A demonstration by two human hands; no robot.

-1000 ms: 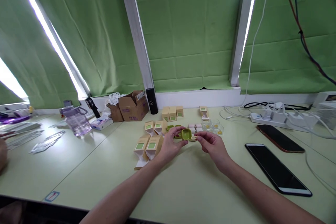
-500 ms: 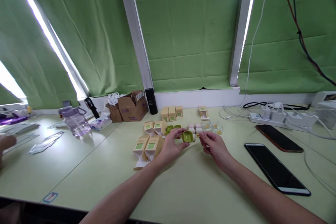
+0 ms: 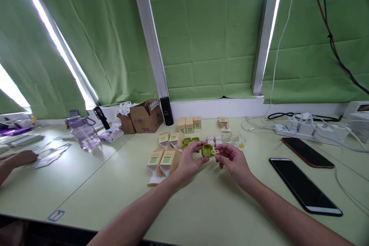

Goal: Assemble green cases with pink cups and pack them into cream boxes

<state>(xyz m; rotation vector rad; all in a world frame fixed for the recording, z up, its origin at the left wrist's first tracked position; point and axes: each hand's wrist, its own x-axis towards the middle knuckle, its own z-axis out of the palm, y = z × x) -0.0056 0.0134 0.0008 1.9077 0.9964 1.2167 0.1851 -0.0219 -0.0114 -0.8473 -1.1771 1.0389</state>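
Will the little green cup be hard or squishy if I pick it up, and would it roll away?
The green cup is probably stiff: its squarish walls show no bend between the left hand's fingers. It is likely light, being small and held up by fingertips. It probably wouldn't roll far, since its sides look more square than round.

I see a person at a pale table. The left hand (image 3: pixel 188 160) holds a small green square dish (image 3: pixel 206 150) tipped up. The right hand (image 3: pixel 235 162) pinches a pale yellow ring piece (image 3: pixel 214 152) close by it. Tan paper boxes (image 3: pixel 169 160) with green labels sit near the left arm. Two dark phones (image 3: pixel 305 185) lie off to the right. Far left, another person's hand (image 3: pixel 27 157) reaches by clear packets (image 3: pixel 53 155).
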